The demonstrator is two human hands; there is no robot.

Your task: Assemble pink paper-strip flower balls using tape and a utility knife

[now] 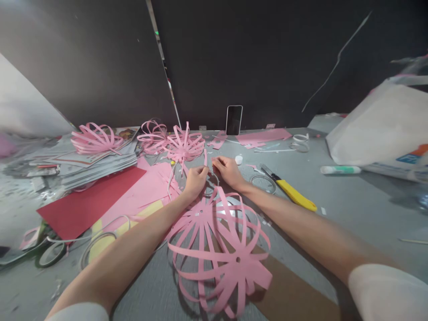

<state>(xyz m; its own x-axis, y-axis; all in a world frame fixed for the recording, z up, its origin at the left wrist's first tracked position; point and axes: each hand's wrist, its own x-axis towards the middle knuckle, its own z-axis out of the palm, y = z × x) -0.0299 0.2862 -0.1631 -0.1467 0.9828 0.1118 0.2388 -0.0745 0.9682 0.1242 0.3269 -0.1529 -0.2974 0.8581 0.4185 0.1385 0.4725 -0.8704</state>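
Observation:
My left hand (196, 180) is closed in a pinch, its fingertips at a narrow pink strip (205, 158) that sticks up between the hands. Just to the right, my right hand (228, 171) is also pinched, close to the left fingertips; what it holds is too small to make out. Below both hands lies a pink paper strip ball (238, 259) with looping strips and a small hole at its hub. A thin ring (214, 183) shows between my wrists.
More pink strip balls (184, 151) stand behind on the left, near a paper stack (96, 171) and red sheet (90, 203). At right are a yellow cutter (296, 195), a tape roll (263, 183), a marker (341, 170) and a white bag (381, 125). A phone (234, 120) leans against the dark wall.

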